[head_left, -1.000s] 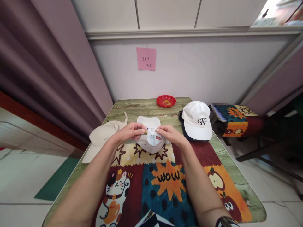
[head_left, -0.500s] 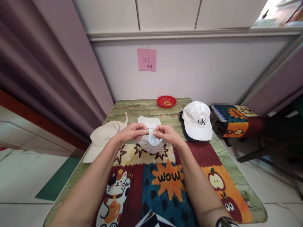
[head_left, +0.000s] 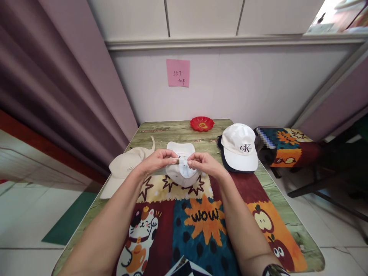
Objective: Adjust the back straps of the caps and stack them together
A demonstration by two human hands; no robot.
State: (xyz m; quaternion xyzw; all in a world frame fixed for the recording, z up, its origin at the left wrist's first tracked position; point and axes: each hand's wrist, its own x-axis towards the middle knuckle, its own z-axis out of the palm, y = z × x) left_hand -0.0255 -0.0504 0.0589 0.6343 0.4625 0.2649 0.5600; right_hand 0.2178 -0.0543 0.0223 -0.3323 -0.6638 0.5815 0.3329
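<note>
A pale cap (head_left: 181, 179) lies at the middle of the table, its brim pointing toward the wall. Over its strap opening, my left hand (head_left: 161, 161) pinches a strap end with a small brass-coloured buckle. Close by on the right, my right hand (head_left: 202, 163) pinches the other end of the strap between thumb and fingers. To the left rests a beige cap (head_left: 123, 165) with its strap sticking up. A white cap with black letters (head_left: 240, 143) sits on a dark cap (head_left: 227, 165) at the right.
A red scalloped dish (head_left: 202, 124) stands near the back edge of the wood-patterned table (head_left: 155, 126). A colourful printed mat (head_left: 201, 237) covers the near part. Behind is a wall with a pink note (head_left: 178, 73). Another mat-covered surface (head_left: 296, 147) is beyond the right edge.
My hands have moved slightly apart at the strap, the right one a little to the right. The caps and the dish have stayed in place.
</note>
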